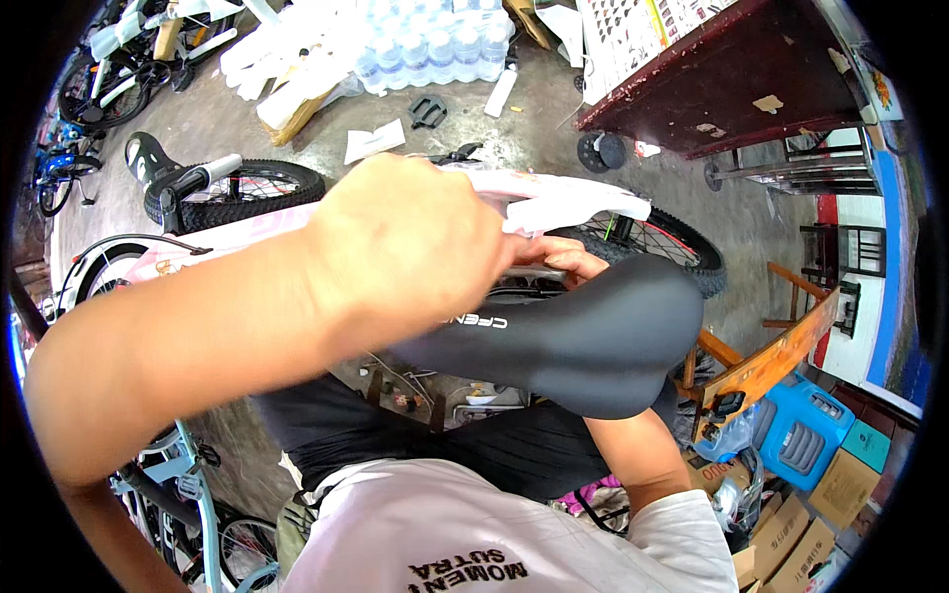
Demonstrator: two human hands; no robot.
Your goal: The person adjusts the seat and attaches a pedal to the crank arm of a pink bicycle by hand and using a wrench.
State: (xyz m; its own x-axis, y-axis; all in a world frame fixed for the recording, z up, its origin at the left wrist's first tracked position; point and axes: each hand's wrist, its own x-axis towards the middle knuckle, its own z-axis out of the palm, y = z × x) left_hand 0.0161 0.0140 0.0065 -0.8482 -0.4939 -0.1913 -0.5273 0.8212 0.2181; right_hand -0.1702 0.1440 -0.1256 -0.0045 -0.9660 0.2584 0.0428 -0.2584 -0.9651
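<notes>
A bicycle lies across in front of me, with a black saddle (593,336) in the foreground and a pale pink-white frame (237,232) behind it. My left hand (405,237) reaches over the frame just beyond the saddle, closed, its fingertips turned away from view. Beside it, my right hand (571,259) comes from behind the saddle with its fingers bent; what they grip is hidden. White wrapping (573,206) covers a frame part right above the right fingers. Knobby tyres show at the left wheel (297,183) and the right wheel (697,247).
A loose black pedal (428,112) lies on the concrete floor, near shrink-wrapped water bottles (435,49). At upper right stands a dark red table (732,79). A wooden stool (771,351), a blue plastic box (806,430) and cardboard boxes (791,534) crowd the right side. Another bicycle (203,514) stands lower left.
</notes>
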